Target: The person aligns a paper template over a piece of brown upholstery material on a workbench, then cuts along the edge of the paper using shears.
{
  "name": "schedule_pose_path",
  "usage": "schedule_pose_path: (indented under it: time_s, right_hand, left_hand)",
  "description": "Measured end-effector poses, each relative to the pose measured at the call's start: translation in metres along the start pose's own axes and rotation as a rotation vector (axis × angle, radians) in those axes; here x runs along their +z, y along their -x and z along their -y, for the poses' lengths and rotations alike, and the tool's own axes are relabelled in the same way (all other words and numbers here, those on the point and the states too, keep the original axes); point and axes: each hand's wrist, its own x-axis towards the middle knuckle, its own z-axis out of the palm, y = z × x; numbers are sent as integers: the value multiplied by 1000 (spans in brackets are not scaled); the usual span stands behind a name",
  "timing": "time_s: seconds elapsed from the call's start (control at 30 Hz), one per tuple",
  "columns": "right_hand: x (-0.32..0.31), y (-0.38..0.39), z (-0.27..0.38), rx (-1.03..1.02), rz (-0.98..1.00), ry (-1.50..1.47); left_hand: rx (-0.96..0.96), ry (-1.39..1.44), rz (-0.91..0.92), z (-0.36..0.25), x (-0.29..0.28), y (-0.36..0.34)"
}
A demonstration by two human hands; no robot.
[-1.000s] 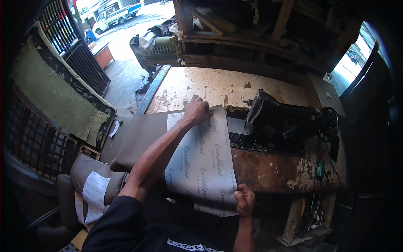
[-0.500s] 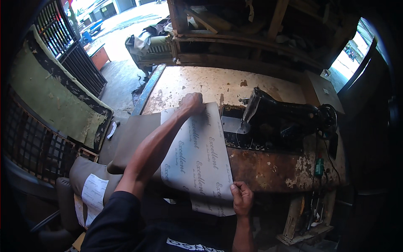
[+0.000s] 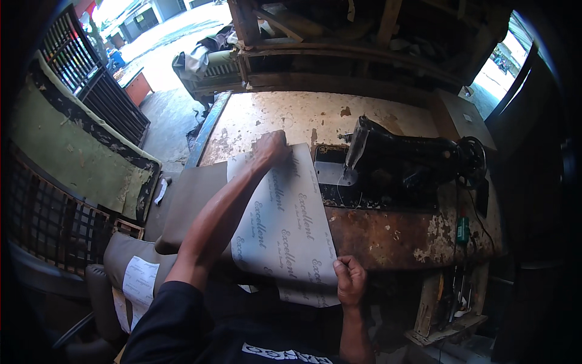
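Note:
A long grey sheet of material with printed lettering on its back lies across a worn table, next to a black sewing machine. My left hand reaches out and grips the sheet's far top edge, left of the machine's needle end. My right hand pinches the sheet's near right edge at the table's front. A brown, leather-like layer shows under the sheet on its left side and hangs off the table.
More brown material with a white patch drapes over a seat at lower left. A green padded panel and metal grilles stand to the left. Wooden shelving lines the back. The street shows at upper left.
My left hand has slid the sheet's top edge slightly further along the table toward the machine. My right hand keeps its pinch on the near edge.

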Motion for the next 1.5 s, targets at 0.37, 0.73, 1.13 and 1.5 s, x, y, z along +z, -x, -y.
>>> schedule_pose_path:
  time_s: [0.37, 0.73, 1.13, 1.5]
  right_hand:
    - [4, 1, 6, 40, -42, 65]
    - [4, 46, -31, -140, -247, 346]
    - [-15, 16, -51, 190, 291, 92]
    - [-21, 29, -22, 127, 134, 87]
  left_hand:
    - [171, 27, -290, 4, 26, 18]
    - [182, -178, -47, -1, 15, 8]
    - [302, 16, -194, 17, -17, -15]
    - [350, -92, -590, 6, -132, -122]
